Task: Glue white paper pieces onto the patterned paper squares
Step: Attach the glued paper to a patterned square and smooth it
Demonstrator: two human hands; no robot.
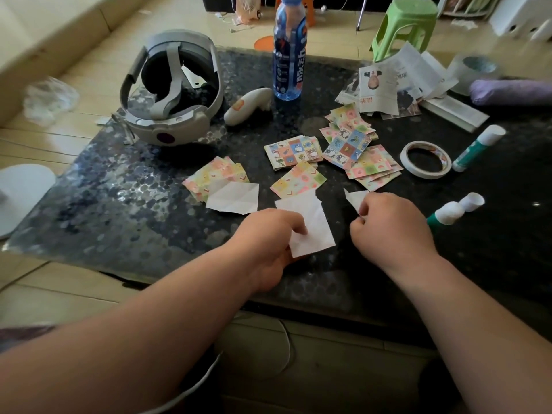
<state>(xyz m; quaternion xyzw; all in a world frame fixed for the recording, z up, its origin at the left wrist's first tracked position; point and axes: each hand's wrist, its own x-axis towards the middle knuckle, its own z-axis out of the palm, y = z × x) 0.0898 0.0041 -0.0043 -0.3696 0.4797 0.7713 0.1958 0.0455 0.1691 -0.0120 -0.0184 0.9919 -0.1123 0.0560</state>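
Observation:
My left hand (268,243) pinches a white paper piece (310,225) near the table's front edge. My right hand (391,231), fingers curled, pinches a smaller torn white scrap (355,198). Another white piece (234,198) lies on a pastel patterned square (213,174) to the left. More patterned squares lie beyond: one pastel (298,179), a blue-checked one (294,152), and a heap (355,144) at the right. Two glue sticks lie at the right, one capped (478,147) and one near my right hand (454,209).
A dark speckled table (119,189) holds a VR headset (173,91), a controller (248,106), a blue bottle (288,49), a tape roll (425,159), cut newspaper (394,82) and a purple umbrella (510,92). A green stool (403,25) stands behind.

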